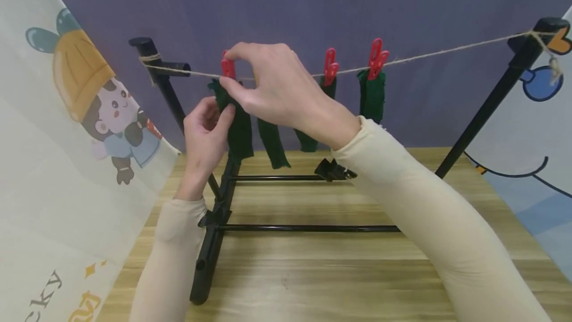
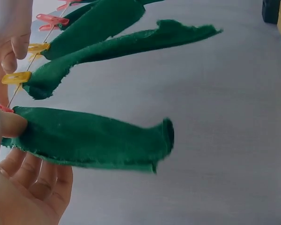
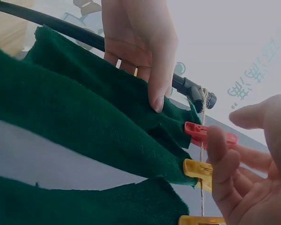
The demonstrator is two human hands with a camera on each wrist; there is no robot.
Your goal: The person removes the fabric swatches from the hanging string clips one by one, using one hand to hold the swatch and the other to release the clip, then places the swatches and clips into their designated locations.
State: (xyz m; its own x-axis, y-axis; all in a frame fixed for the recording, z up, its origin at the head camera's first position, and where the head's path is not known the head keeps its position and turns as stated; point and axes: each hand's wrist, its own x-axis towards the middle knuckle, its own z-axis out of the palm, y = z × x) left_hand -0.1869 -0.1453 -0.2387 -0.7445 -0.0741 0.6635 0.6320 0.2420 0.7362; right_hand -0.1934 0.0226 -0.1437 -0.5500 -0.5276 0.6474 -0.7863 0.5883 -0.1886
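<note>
A green cloth strip (image 1: pixel 240 130) hangs from the string (image 1: pixel 447 52), with a red clothespin (image 1: pixel 228 67) at its top. My left hand (image 1: pixel 206 130) pinches the strip's upper part, thumb in front and fingers behind, as the left wrist view shows. Around that red clothespin my right hand (image 1: pixel 281 83) is spread, thumb and index finger apart. In the right wrist view the clothespin (image 3: pixel 196 132) sits on the cloth and string, and the fingertips lie close beside it. Whether they touch it, I cannot tell.
More green strips (image 1: pixel 372 96) hang to the right, held by yellow clothespins (image 2: pixel 16 78) and red clothespins (image 1: pixel 377 58). A black tube frame (image 1: pixel 487 108) carries the string. Black pieces (image 1: pixel 332 170) lie by the rear rod. The wooden tabletop (image 1: pixel 313 277) lies below.
</note>
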